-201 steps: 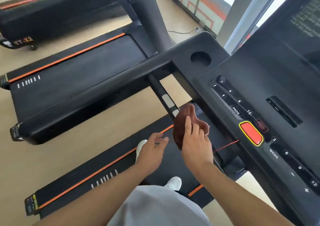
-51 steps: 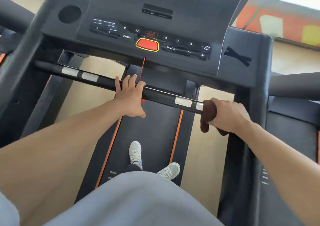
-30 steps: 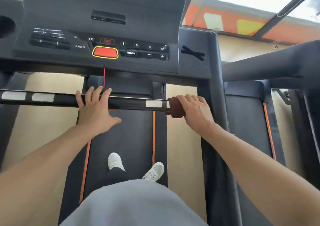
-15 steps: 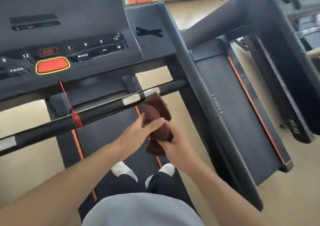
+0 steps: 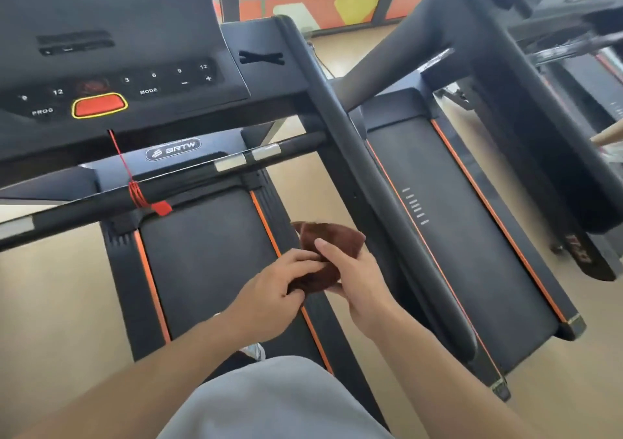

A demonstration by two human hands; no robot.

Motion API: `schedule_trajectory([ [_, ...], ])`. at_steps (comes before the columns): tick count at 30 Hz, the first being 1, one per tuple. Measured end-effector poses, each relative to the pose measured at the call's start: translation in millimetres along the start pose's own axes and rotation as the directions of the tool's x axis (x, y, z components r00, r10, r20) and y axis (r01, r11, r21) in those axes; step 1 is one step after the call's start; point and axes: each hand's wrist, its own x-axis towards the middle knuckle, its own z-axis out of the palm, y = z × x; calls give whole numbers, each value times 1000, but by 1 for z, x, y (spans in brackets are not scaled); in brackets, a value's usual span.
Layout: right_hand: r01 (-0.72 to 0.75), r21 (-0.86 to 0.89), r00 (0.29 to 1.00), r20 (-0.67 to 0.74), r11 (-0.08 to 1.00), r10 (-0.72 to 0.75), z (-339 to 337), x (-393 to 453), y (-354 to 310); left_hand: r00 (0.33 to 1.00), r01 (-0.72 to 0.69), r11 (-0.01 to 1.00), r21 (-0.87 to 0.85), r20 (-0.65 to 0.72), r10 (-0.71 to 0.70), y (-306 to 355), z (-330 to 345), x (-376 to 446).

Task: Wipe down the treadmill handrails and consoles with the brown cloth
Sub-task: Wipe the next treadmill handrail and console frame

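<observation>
Fingers of both hands are closed on the brown cloth (image 5: 326, 256), held in the air over the near right part of the running belt (image 5: 209, 263) and touching no part of the machine. Going left to right: the left hand (image 5: 274, 295) pinches the cloth's near lower edge, its fingertips tucked into the fabric, while the right hand (image 5: 354, 282) cradles the cloth from the right with its thumb pressed across the top. It looks like a refold or regrip to bring up a fresh face, so no wiping is under way. Above the hands, the front crossbar (image 5: 188, 179) with its silver grip sensors (image 5: 247, 157) and wrapped red safety cord (image 5: 136, 193) is bare of hands. How clean any surface is cannot be read, so progress is a judgement: the console (image 5: 111, 81) with its red stop button (image 5: 99, 105), the long right handrail (image 5: 357, 155) and the neighbouring treadmill (image 5: 472, 202) on the far right seem left to do. Against the earlier frames, the right hand was wrapping the cloth around the crossbar's right end and the left hand lay flat on the bar's middle; now both have left the bar and met at the cloth, lower and nearer the body, and the view has swung right.
</observation>
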Motion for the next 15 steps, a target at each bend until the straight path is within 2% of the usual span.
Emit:
schedule_trajectory([
  [3,106,17,986,-130,994,-103,-25,-23,14,998,11,999,37,-56,-8,8,37,-17],
  [8,271,205,930,-307,940,-201,-72,-76,35,996,89,958,273,-54,-78,-8,112,-51],
  [10,276,277,913,-376,921,-161,-97,-93,38,978,206,949,240,-80,-193,-15,142,-65],
  [12,238,330,902,-424,914,-82,-126,-106,43,951,305,943,134,-103,-293,-24,165,-76],
  [15,259,380,864,-501,888,-38,-168,-123,47,948,312,949,42,-77,-308,-26,186,-83],
])
